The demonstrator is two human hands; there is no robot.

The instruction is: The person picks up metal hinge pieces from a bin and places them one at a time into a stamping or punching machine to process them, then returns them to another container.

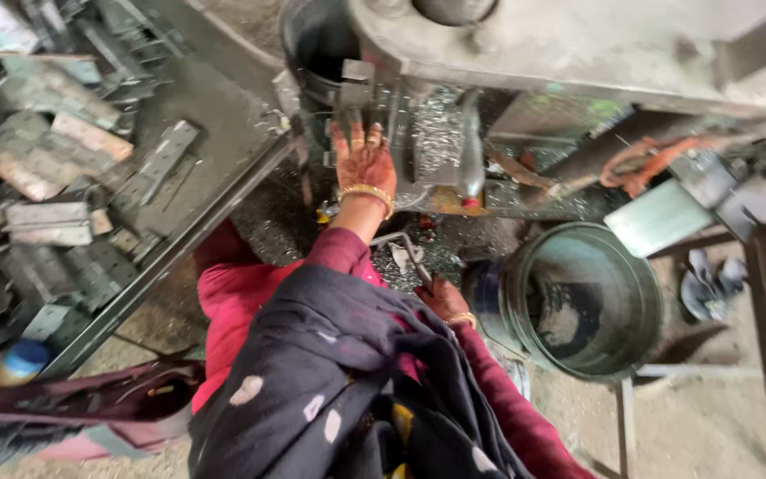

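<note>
The fingers [358, 135] of the left hand [363, 160] are lying spread and flat, just above the centre of the frame, pressing on a small metal part [356, 93] at the front of the grey machine [578, 44] that is filling the top of the frame. A gold bangle [367, 192] is sitting on that wrist. Lower, near the middle of the frame, the right hand [443, 300] is closing its fingers around the end of a bent metal handle [405, 247], which is rising toward the machine's lower shelf. Shiny metal shavings [436, 133] are lying across that shelf and on the ground between the two hands.

To the right of the right hand, a round green bucket [582, 302] is standing open, with dark scrap in its bottom. At the left of the frame, a sloping tabletop [223, 133] is carrying a heap of flat metal plates [55, 177], some with rows of holes. A blue bottle cap [24, 357] is showing at the lower left. Red sleeves and a dark spotted scarf [347, 390] are filling the bottom centre.
</note>
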